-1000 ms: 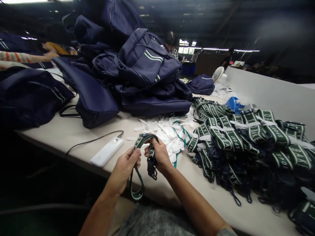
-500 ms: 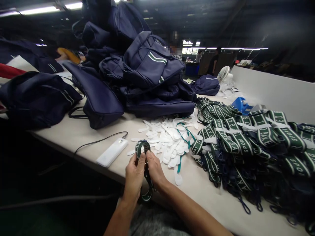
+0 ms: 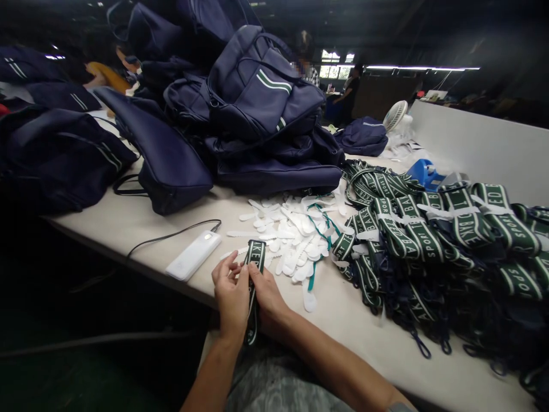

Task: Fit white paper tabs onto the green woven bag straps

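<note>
A dark green webbing strap (image 3: pixel 256 256) with white lettering and white edges is folded into a flat, upright bundle between my hands at the table's front edge. My right hand (image 3: pixel 266 289) grips it from the right, thumb pressed on its face. On the other side, my left hand (image 3: pixel 231 292) pinches the strap with the thumb, its other fingers curled loosely. The strap's lower end hangs over the edge towards my lap. Just beyond my hands lies a heap of white strip ties (image 3: pixel 295 234), with a thin teal ribbon (image 3: pixel 313 280) among them.
Many bundled green straps (image 3: pixel 429 229) are piled at the right, some bound with white ties. Navy backpacks (image 3: pixel 257 97) are stacked high behind. A white power bank (image 3: pixel 194 254) with a cable lies left. Farther back are a blue tape dispenser (image 3: pixel 424 173), a fan (image 3: pixel 395 116) and people.
The rounded loop at the strap's top has become a flat fold with its lettering facing me. My left fingers have loosened and spread a little. The view has shifted slightly.
</note>
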Available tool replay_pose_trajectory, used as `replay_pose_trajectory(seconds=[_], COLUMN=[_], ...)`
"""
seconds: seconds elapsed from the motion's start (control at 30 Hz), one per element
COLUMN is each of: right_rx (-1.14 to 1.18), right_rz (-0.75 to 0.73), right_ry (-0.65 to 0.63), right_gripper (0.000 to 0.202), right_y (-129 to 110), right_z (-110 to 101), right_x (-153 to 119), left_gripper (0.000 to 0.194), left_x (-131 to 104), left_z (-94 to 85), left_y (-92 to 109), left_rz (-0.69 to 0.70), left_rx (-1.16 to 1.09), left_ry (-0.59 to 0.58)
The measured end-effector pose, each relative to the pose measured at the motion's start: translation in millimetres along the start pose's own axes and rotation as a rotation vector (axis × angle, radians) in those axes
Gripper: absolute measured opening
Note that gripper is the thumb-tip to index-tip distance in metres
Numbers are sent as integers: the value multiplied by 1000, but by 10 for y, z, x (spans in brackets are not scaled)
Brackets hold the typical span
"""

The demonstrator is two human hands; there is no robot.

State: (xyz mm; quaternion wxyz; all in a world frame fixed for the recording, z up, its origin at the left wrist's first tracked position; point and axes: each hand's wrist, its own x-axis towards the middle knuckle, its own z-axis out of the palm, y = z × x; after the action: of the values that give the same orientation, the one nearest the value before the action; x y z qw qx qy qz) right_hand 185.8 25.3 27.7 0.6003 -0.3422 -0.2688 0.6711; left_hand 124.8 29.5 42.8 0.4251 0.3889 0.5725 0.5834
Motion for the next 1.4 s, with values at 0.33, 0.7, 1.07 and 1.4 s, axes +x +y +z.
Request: replay_pose_trajectory(seconds=[0.33,0.7,1.07,1.4], right_rx=[-279,469,-263,-1304], right_rz=[-330,324,72,-132], right_ry=[205,44,101,-240], right_gripper=[38,52,53,22], right_y=[-266,-403,-345,-586], right_z=[-24,-103,-234,-156], right_x=[-84,-135,-42,1222], left_gripper=[58,54,49,40], left_x=[-313,-397,-491,-541], left_z=[-168,-513,-412,-962], left_y=[-148,-95,-108,-219], left_rz=[-13,-227,-289,-295], left_rx=[139,169,-52,-137], left_ry=[-434,-595,-608,-210])
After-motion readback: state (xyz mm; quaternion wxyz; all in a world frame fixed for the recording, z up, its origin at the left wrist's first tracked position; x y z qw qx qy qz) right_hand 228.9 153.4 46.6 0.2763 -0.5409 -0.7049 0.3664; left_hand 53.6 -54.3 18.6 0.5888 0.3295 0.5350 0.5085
